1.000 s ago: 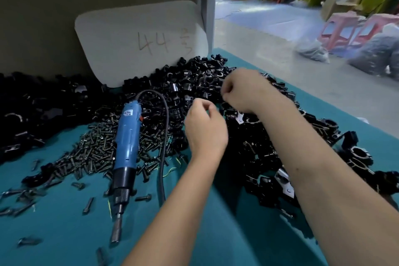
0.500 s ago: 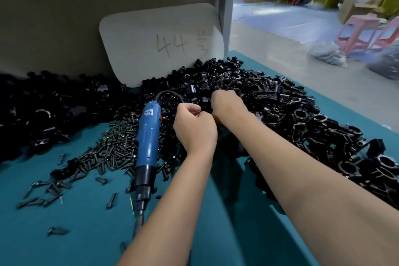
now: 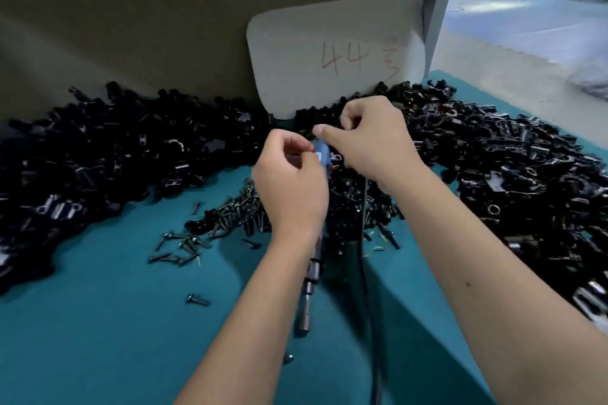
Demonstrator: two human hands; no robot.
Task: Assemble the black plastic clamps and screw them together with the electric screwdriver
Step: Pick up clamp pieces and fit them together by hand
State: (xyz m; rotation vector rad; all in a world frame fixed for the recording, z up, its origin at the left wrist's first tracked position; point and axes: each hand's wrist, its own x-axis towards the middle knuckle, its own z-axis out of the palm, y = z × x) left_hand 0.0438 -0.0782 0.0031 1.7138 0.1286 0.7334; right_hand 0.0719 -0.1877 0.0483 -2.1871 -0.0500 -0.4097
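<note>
From the head camera, both forearms reached forward over a teal table (image 3: 98,322), and the two hands met near the middle of the view above the work. The left hand (image 3: 291,186) had its fingers curled inward with the thumb tucked against them; what it pinched, if anything, could not be made out from behind the knuckles. The right hand (image 3: 368,141) was likewise curled, its thumb stretched toward the left hand's fingertips, and a small dark piece seemed to sit between the two hands, though it was too hidden to identify. Directly beneath the hands lay the electric screwdriver (image 3: 309,302), resting on the table with its metal bit end pointing toward the person; only a sliver of its blue body showed between the hands, and neither hand was visibly gripping it. Its black cable (image 3: 365,240) ran down the table beside the right forearm. A loose heap of dark screws (image 3: 230,214) lay just left of the tool, with single screws scattered farther out across the cloth. The black plastic clamps (image 3: 493,158) were piled deep along the back and right side of the table, and a second broad mound of them spread to the left. Behind the piles stood a cardboard sheet (image 3: 329,52) with "44" handwritten on it, leaning against a dull brown wall panel (image 3: 131,26). At the far upper right a workshop floor (image 3: 526,43) appeared, blurred.
</note>
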